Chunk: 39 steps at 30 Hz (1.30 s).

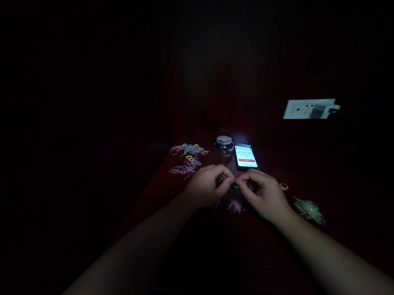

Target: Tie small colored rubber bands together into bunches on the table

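My left hand (208,184) and my right hand (265,194) meet over the dark red table, thumbs and forefingers pinched together. A small pale purple elastic band (235,180) seems to run between the fingertips; most of it is hidden. Just beneath the fingers shows a bit of green (235,186), too dim to name. Nearer to me lies a pink pile of bands (235,205). Left of my left hand, mixed coloured bands (189,150) lie in loose heaps. A pale yellow-green pile of bands (310,211) sits right of my right wrist.
Beyond my hands stand a lidded clear jar (224,144) and a phone (246,157) with a lit screen. An orange ring (283,186) lies by my right hand. A white power socket (308,109) with a plug is on the wall. The surroundings are very dark.
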Each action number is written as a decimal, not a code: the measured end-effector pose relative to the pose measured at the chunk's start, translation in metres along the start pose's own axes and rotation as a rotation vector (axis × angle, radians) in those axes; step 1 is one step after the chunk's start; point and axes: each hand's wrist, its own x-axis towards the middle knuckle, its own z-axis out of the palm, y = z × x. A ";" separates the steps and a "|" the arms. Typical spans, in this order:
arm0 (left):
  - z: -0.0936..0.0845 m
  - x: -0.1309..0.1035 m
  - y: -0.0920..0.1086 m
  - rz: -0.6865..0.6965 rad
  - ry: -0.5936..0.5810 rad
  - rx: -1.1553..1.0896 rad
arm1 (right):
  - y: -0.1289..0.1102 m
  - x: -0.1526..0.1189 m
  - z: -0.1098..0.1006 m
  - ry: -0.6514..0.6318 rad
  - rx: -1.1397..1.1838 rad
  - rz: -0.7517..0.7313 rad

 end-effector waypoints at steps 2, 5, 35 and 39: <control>0.000 -0.001 0.000 -0.023 -0.006 -0.026 | 0.001 0.000 -0.001 0.009 0.012 0.009; -0.001 -0.001 0.001 -0.045 -0.014 -0.062 | 0.002 -0.001 -0.001 0.002 0.024 0.024; 0.004 0.001 -0.002 -0.014 -0.020 -0.133 | 0.003 -0.002 0.002 0.008 0.156 0.049; 0.005 0.000 -0.004 -0.022 -0.018 -0.149 | 0.000 -0.001 -0.001 0.012 0.109 0.009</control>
